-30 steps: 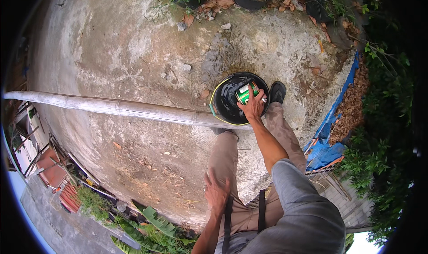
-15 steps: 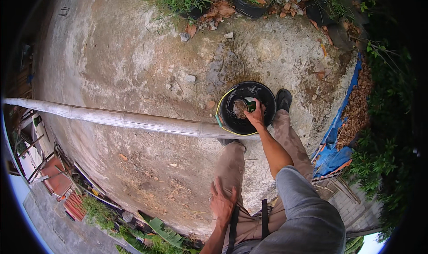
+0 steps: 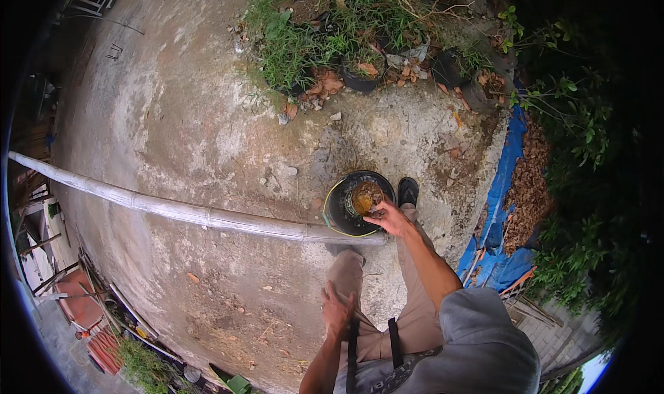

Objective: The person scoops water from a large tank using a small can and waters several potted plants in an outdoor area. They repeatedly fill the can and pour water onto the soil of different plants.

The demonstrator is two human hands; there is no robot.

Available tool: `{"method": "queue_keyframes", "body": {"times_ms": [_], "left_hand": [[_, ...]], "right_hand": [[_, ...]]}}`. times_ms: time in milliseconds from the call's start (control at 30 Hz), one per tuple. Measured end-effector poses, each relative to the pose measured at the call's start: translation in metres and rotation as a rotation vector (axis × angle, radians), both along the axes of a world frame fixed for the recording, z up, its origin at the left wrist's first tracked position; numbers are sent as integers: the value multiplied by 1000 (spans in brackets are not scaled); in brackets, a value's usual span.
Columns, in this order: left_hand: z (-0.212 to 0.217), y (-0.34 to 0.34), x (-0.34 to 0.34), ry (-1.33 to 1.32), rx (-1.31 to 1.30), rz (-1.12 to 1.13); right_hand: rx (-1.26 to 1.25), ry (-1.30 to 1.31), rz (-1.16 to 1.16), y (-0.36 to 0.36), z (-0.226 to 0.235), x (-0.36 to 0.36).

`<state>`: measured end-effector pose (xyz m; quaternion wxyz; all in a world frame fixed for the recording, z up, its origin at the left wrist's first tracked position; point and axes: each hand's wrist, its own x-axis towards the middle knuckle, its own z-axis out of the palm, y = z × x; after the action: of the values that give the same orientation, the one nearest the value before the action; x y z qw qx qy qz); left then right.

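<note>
Can [image 3: 366, 199], grasped by right hand [image 3: 390, 220], has turned mouth-up at bucket [image 3: 337, 217]; left hand [image 3: 337, 310] remains released, spread at thigh [image 3: 346, 275].

an open can [image 3: 366, 197], brownish inside, over a black bucket [image 3: 339, 211]

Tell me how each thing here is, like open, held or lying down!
Black bucket: upright, open on top.
Bucket handle: lowered to one side.
Can: held at the bucket's mouth, open end showing.
Right hand's grip: closed on the can.
Left hand's grip: open, holding nothing.
Bamboo pole: lying down.
Blue tarp: crumpled.
</note>
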<state>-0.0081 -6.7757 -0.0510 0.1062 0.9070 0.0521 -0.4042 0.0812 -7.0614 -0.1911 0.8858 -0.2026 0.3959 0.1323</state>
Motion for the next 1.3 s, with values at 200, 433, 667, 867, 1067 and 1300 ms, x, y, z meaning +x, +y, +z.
{"method": "queue_keyframes", "body": {"times_ms": [200,433,667,867,1067,1300], "left_hand": [[-9,58,-14,-192,-269,183],[56,134,30,212,-607,739],[78,206,65,145,-470,826],[107,203,81,115,-478,803],[136,123,93,205,-385,676],[158,-52,156,219,-360,357]], "right_hand": [[65,-148,-250,-35,134,32],[-85,-181,-570,-104,259,32],[-251,-58,-886,-143,329,-43],[-298,250,-1120,-163,275,-133],[-386,505,-1129,-177,237,-200],[-348,655,-1043,-257,219,-190]]}}
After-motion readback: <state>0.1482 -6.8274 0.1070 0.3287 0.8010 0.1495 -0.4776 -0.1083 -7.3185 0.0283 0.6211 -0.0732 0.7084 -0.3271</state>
